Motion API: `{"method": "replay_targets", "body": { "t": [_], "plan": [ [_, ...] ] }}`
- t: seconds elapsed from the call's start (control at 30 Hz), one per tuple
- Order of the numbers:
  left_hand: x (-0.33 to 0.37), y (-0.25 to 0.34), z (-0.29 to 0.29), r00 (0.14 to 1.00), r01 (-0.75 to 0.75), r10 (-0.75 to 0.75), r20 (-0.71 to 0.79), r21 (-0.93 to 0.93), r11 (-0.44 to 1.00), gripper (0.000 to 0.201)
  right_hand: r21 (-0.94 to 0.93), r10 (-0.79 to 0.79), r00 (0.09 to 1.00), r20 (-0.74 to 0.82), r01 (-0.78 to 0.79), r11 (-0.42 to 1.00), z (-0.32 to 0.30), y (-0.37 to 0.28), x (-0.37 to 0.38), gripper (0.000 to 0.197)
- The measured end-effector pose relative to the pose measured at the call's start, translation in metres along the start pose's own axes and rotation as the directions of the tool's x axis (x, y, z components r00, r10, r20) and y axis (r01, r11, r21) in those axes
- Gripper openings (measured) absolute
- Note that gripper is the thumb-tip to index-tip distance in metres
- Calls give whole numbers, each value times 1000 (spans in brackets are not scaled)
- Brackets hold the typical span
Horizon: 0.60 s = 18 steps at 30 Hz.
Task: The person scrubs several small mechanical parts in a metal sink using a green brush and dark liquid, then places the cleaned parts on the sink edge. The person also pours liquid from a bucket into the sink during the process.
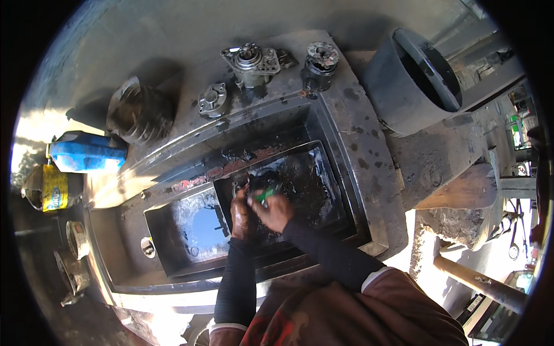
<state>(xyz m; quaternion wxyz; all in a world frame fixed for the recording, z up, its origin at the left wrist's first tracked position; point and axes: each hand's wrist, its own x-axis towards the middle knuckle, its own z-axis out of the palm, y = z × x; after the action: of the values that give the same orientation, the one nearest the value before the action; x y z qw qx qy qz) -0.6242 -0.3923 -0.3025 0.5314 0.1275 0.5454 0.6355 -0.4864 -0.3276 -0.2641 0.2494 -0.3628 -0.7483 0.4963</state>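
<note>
Two bare hands of mine are close together above the dark tray (311, 202) in the right part of the basin (121, 236). My left hand (239, 216) is upright, its fingers closed on a small metal part (240, 183), which sits near the tray's left edge; much of it is covered, so I cannot tell its full shape. My right hand (274, 212) comes in from the right, curled around a green thing (264, 195) just beside that part; it is blurred, and I cannot tell what kind it is, nor whether it touches the metal. Dark sleeves (236, 282) cover both my forearms. To the left of my hands, another tray (163, 242) shows a shiny, bluish-white reflection, and farther left is a round hole (148, 247) in the basin. Along the far side runs a rusty red patch (231, 169). Beyond, on the wet-spotted bench (369, 155), are a small metal cover (213, 100), a larger metal housing (250, 67) and a dark cylinder with a pale metal top (320, 68). A big grey drum (385, 86) is at the far right. At the left are a ribbed dark round thing (151, 115), a blue jug (86, 151) and a bottle with a yellow label (53, 187).
</note>
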Motion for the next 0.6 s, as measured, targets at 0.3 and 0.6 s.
{"method": "replay_targets", "body": {
  "t": [0.3, 0.6],
  "plan": [
    [-10, 40, 25, 978, -153, 78, 194, 409, 900, 43, -312, -230, 966, 119, 257, 915, 0, 22, -8, 24],
    [-9, 32, 38, 1000, 30, -31, 3, 111, 993, 51, 924, 722, 644, 254, -382, 15, 13, 29, 2, 28]
  ]
}}
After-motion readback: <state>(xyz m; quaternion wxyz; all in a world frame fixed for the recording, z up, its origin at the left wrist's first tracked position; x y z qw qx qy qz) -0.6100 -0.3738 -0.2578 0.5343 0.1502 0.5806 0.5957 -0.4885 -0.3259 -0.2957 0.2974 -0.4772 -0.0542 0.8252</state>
